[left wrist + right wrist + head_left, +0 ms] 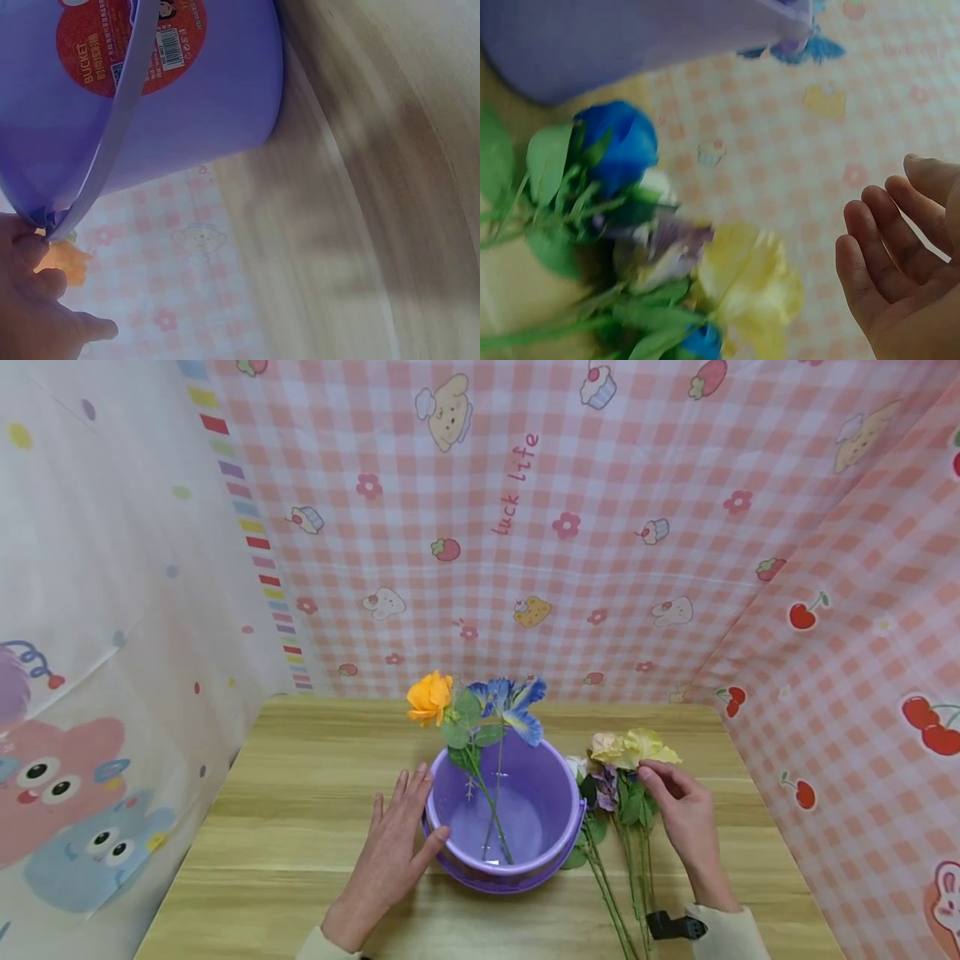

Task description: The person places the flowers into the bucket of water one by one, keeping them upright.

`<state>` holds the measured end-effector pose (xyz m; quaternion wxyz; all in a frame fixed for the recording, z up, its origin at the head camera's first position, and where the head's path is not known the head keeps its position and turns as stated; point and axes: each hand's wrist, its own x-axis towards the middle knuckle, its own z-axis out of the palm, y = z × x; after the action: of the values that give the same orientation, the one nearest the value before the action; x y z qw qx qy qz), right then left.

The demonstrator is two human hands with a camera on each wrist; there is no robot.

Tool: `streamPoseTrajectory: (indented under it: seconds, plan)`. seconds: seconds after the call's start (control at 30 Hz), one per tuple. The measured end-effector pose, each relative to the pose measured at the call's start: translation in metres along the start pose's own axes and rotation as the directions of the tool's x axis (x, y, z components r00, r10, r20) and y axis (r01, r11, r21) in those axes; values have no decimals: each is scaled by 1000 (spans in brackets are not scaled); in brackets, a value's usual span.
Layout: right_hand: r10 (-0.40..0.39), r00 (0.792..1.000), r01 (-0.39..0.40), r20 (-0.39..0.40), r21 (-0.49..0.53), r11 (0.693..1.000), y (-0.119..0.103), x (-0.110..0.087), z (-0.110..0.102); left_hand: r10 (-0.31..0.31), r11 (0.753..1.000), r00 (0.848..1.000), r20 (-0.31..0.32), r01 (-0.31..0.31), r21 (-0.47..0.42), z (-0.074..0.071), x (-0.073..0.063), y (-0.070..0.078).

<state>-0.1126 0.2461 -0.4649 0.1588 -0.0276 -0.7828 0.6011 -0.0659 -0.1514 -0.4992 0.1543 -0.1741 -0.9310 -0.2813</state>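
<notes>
A purple bucket [506, 881] stands on the table with an orange rose [431, 698] and a blue iris-like flower [517, 702] leaning in it, their stems crossing inside. My left hand [393, 843] rests against the bucket's left side, fingers extended, thumb at the rim. In the left wrist view its fingertips lie by the hinge of the bucket handle [112, 142]. My right hand [684, 814] is over the flowers on the right, close to a yellow flower [649, 746]. The right wrist view shows its fingers loosely bent with nothing between them, beside the yellow petals.
Right of the bucket lie several long-stemmed flowers, among them a purple one [606, 787] and a blue rose [622, 142]. The wooden table [300, 793] meets a pink checked cloth [465, 585] at the back and right; a white printed cloth [150, 610] hangs on the left.
</notes>
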Motion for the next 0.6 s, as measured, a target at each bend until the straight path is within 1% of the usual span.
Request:
streamPoseTrajectory:
  seconds: [0.13, 0.23, 0.4, 0.6]
  plan:
    - [38, 999, -38, -36, -7, 999, 13, 0, -11, 6, 1000, 1000, 5, -6, 13, -1, 0, 0]
    - [62, 997, -63, -45, -37, 997, 22, 0, -19, 11, 1000, 1000, 7, -11, 23, -2, 1, 0]
    - [94, 996, -95, -11, -123, 988, 36, -1, -31, 20, 999, 1000, 8, -20, 36, -3, 1, 0]
    - [130, 991, -124, 15, -203, 971, 51, -1, -39, 18, 999, 1000, 14, -19, 37, -4, 2, 0]
